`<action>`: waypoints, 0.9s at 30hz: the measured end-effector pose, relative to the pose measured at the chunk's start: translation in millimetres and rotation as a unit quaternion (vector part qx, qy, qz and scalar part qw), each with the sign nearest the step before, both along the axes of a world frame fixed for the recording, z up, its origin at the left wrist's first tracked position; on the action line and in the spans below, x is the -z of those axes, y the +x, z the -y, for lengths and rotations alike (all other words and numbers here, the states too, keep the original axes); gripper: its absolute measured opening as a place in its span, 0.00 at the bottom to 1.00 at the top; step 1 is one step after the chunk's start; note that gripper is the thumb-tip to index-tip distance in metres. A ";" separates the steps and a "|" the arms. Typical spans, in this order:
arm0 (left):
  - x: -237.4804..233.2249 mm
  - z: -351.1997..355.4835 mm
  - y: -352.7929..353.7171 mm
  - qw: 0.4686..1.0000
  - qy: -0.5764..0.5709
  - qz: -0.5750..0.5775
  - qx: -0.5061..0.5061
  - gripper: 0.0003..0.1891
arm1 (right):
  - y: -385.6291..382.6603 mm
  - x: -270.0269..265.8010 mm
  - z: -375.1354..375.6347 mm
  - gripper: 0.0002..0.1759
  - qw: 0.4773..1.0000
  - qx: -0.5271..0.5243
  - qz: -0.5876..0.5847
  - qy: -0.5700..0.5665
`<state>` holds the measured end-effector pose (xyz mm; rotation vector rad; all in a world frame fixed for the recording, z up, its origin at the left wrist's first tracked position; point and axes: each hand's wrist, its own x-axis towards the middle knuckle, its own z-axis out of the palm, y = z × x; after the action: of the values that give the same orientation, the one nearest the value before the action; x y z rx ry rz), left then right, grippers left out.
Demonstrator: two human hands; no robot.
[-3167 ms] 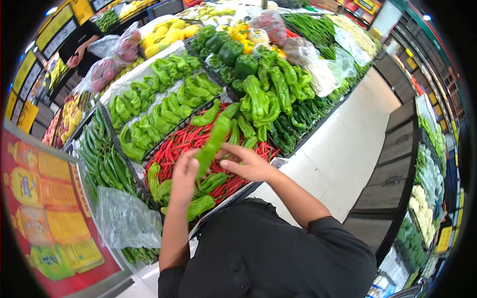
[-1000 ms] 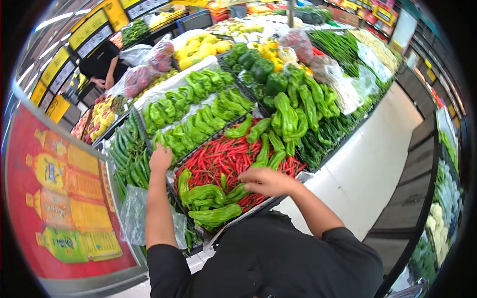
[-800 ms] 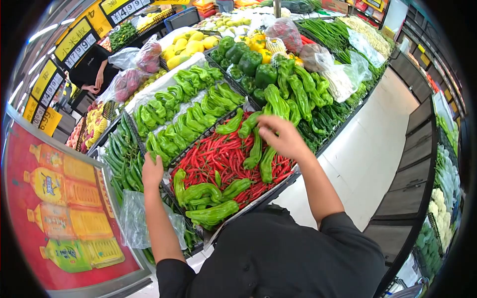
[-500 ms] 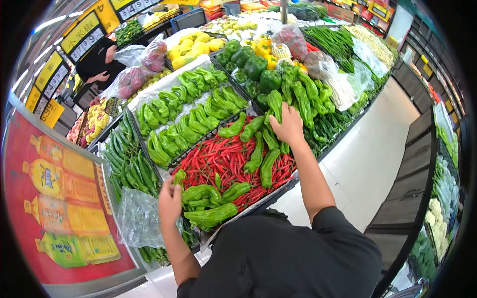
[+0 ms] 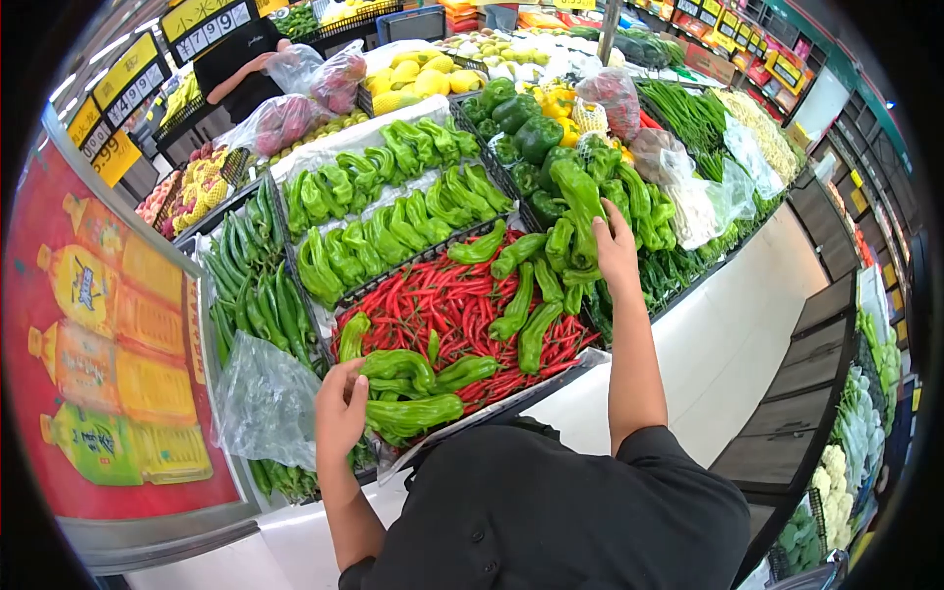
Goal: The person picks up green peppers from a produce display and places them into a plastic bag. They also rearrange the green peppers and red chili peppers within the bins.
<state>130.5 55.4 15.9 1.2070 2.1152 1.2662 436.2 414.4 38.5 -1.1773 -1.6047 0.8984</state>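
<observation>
Green pepper (image 5: 575, 190) past big red chili bed (image 5: 423, 303), at edge of green pile (image 5: 641, 202).
Few fat green peppers (image 5: 413, 415) lie on bed's nr corner; L hand (image 5: 340, 408) by them, half curled, thumb apart, can't tell if touching; R hand (image 5: 618, 246) grips the pepper.

One head-worn camera looks forward and steeply down, with the red chillies (image 5: 418, 305) near the middle of its view. It sits above the near side of the chillies, close enough that the black shirt (image 5: 560, 511) looms large just before them. The left hand (image 5: 340, 405), by their near left corner, and the right hand (image 5: 617, 252), past their right side, both fall within view. The wide, rounded lens also takes in the drinks poster (image 5: 118, 344) left of the chillies, the dark cabinet (image 5: 777, 433) well to their right and tilted price signs (image 5: 128, 81) beyond them, leftward.
</observation>
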 end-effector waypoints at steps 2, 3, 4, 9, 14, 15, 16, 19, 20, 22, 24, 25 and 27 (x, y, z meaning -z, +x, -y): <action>-22.8 -10.9 8.3 0.999 0.024 -0.024 0.016 0.13 | -1.1 -14.9 13.5 0.28 0.997 -0.057 -0.028 0.053; -33.1 -16.6 12.0 0.998 0.036 -0.037 0.024 0.14 | -0.7 -28.0 24.1 0.26 0.993 -0.103 -0.028 0.054; -40.5 -22.6 15.1 0.995 0.057 -0.082 0.029 0.14 | 0.3 -39.2 33.3 0.25 0.986 -0.155 0.008 0.067; -76.2 -49.0 35.8 0.969 0.115 -0.191 0.110 0.21 | -11.8 -70.2 71.8 0.18 0.886 -0.437 0.127 0.090; -55.1 -64.4 64.9 0.935 0.051 -0.060 0.346 0.35 | -41.9 -66.9 106.6 0.14 0.775 -0.610 0.156 0.046; -47.4 -64.2 72.8 0.939 0.017 0.013 0.344 0.37 | -45.0 -65.0 108.9 0.14 0.762 -0.628 0.153 0.042; -41.1 -64.0 78.1 0.935 -0.017 0.087 0.342 0.38 | -46.6 -66.3 111.0 0.14 0.758 -0.632 0.158 0.034; -25.5 -65.2 78.0 0.920 -0.018 0.172 0.351 0.39 | -46.2 -67.9 112.0 0.16 0.759 -0.629 0.165 0.011; -26.0 -65.3 75.6 0.922 -0.027 0.182 0.339 0.39 | -47.1 -62.5 110.4 0.16 0.790 -0.595 0.143 0.041; -31.2 -68.2 65.0 0.926 -0.043 0.203 0.315 0.39 | -48.0 -54.6 106.9 0.18 0.842 -0.520 0.098 0.100; -19.1 -74.9 42.5 0.947 0.016 0.195 0.256 0.40 | -44.7 -55.1 103.3 0.21 0.878 -0.458 0.095 0.101; -26.4 -79.0 28.1 0.968 0.022 0.139 0.207 0.41 | -43.0 -54.0 104.1 0.21 0.895 -0.432 0.070 0.090; -42.0 -95.2 0.1 0.993 0.039 0.074 0.083 0.41 | -35.0 -53.4 99.5 0.22 0.904 -0.408 0.080 0.099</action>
<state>130.6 150.5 57.9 1.2516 1.8359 1.3286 401.2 315.0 91.9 -0.4067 -2.3191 1.1235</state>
